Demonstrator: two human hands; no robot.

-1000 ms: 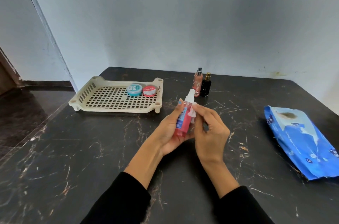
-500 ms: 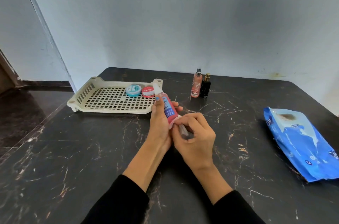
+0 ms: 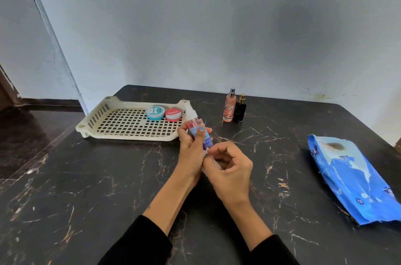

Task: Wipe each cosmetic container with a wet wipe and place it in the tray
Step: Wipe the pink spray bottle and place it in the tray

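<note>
pink spray bottle (image 3: 199, 132) held up off the table, just in front of the tray's (image 3: 95, 122) near right corner. long axis tilted, white cap end pointing up and away toward the tray, base end down toward the person. left hand (image 3: 192, 152) grips it round the body, fingers curled over the label, thumb on the left side. right hand (image 3: 229, 166) right at the base end, fingers curled in, pinching what looks like a white wipe (image 3: 207, 168) against the bottle's lower part; wipe mostly hidden in the hand, hard to see.

key relation: tray lies up and left of the bottle, cap already aimed that way, and the left hand is the nearer one and has the bottle. judgement: wiping of the base looks about finished or finishing, next move likely a short carry by the left hand into the tray.

in the tray: blue tin (image 3: 155, 112) and red tin (image 3: 173, 114) side by side by the far right wall, touching or nearly. left and middle of the tray's grid bare.

still to do, by the look: peach bottle (image 3: 229, 108) and black bottle (image 3: 240, 109) upright, just beside each other, right of the tray near the back edge.

blue wipe pack (image 3: 351, 178) lies flat at far right, well apart from the hands.

surface is dark marble table (image 3: 86, 199) with pale veins. plain grey-blue wall behind, a door frame and dark floor at left. black sleeves on both arms.
</note>
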